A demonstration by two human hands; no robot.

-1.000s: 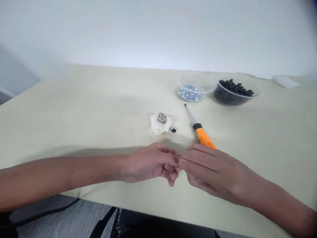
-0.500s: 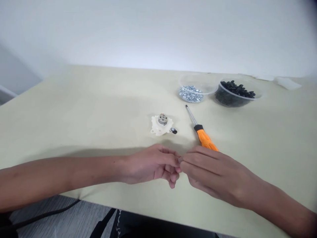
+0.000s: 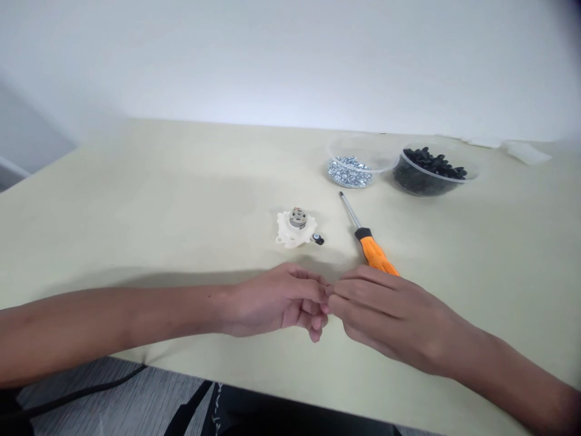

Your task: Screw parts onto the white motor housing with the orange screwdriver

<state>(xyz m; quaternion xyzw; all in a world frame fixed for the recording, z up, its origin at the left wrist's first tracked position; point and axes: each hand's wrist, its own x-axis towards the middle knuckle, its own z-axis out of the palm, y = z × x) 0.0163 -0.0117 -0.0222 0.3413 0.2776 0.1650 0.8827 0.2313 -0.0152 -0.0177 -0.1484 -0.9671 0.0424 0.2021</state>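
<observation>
My left hand (image 3: 284,300) and my right hand (image 3: 393,312) meet fingertip to fingertip above the near part of the table. Both are closed in a pinch, and whatever lies between the fingers is hidden or too small to name. Beyond them rests a white plastic plate (image 3: 287,237) with a small round metal motor (image 3: 298,218) standing on it. At the plate's right side lies a small black part (image 3: 319,240) with a silvery screw head showing. An orange and black screwdriver (image 3: 374,251) lies just behind my right hand, its tip pointing away and its handle end partly covered.
Near the wall stands a clear tub of silvery screws (image 3: 349,172), with a clear tub of small black parts (image 3: 429,175) to its right. White scraps (image 3: 526,152) lie at the back right. A black cable (image 3: 91,390) runs below the table's front edge.
My hands keep nearly the same place, with only a slight shift of the fingertips. The objects on the table have not moved.
</observation>
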